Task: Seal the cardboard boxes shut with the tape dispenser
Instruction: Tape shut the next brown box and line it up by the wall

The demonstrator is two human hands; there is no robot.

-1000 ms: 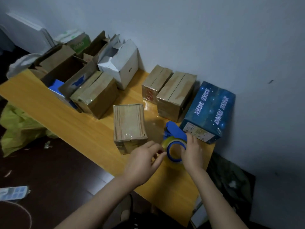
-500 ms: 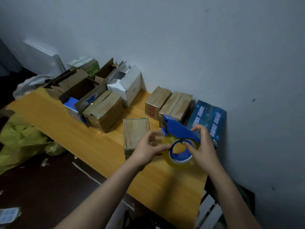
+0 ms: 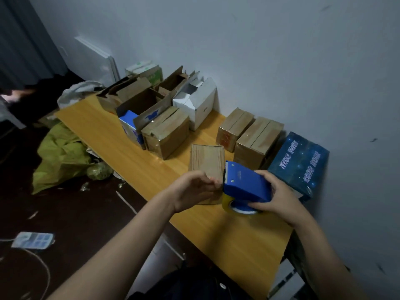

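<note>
Room: a pale grey wall (image 3: 259,50) runs along the far and right side of a long yellow wooden table (image 3: 121,148); a dark floor lies to the left.
Tool: the blue tape dispenser (image 3: 246,182) is held over the near right part of the table, with its roll of yellowish tape (image 3: 226,205) underneath and its toothed edge pointing left.
Right: the right hand (image 3: 279,195) wraps round the dispenser from the right, fingers over the blue body, thumb on the roll's hub.
Left: the left hand (image 3: 192,189) has its fingers bent, the tips drawn together right at the toothed edge; whether they pinch a tape end cannot be told.
Nearest carton: a small brown box (image 3: 206,159) stands just beyond the left hand, partly hidden by it.
By the wall: two taped brown boxes (image 3: 257,141) sit side by side with flaps closed; a dark blue printed box (image 3: 300,163) is just right of them.
Far left: a closed brown carton (image 3: 166,133), a white box (image 3: 199,105) with its flaps up, and open brown boxes (image 3: 138,98).
Floor: a yellow-green bag (image 3: 60,154) and a white power strip (image 3: 32,240).
</note>
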